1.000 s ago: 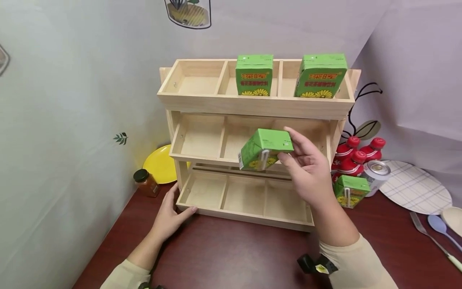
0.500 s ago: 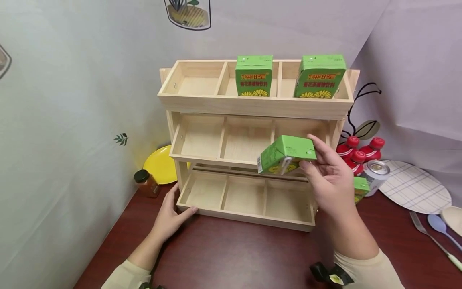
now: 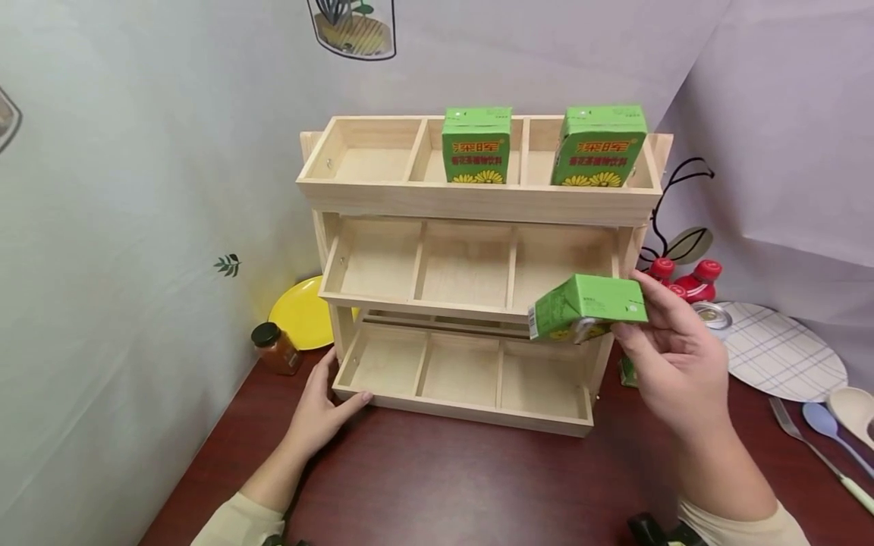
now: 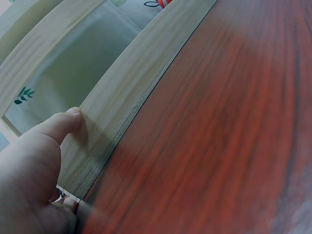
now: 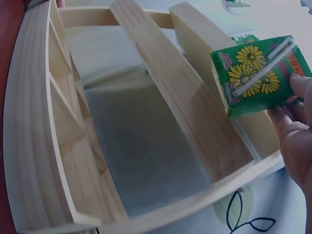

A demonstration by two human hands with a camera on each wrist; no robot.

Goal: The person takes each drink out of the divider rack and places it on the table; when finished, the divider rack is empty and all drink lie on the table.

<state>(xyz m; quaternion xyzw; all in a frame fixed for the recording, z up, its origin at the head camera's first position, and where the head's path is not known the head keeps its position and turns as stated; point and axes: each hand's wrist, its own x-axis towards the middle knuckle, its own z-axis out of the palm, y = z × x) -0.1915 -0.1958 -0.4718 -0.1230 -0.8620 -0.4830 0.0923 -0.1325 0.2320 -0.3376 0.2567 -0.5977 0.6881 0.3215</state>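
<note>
One green drink carton (image 3: 590, 303) is pinched at one end between the thumb and fingers of the right hand (image 3: 683, 364); it tilts, stretching leftward from that hand, before the right end of a wooden rack (image 3: 478, 203), and whether it touches the wood cannot be told; the right wrist view shows yellow flowers and a straw (image 5: 265, 68) on its face. The left hand (image 3: 319, 398) grips the left end of the bottom tier (image 3: 464, 413), thumb over the front board, the other fingers partly hidden around the end. Above and beyond both hands, two standing cartons of the same design occupy the top tier, one carton (image 3: 476, 148) in the middle compartment, the other carton (image 3: 597, 152) in the right; behind the right hand, another green carton (image 3: 628, 373), mostly covered, red-capped bottles (image 3: 699, 284) and a can (image 3: 713, 315) peep out; to its right lie a checked plate (image 3: 785, 353), a fork (image 3: 788, 421), a blue spoon (image 3: 819, 418) and a pale spoon (image 3: 853, 409); just beyond the left hand stand a dark-lidded jar (image 3: 276, 350) and a yellow plate (image 3: 303, 315); between the forearms stretches the reddish-brown table (image 3: 444, 493), and pale cloth (image 3: 136, 189) with printed plants hangs behind everything.
</note>
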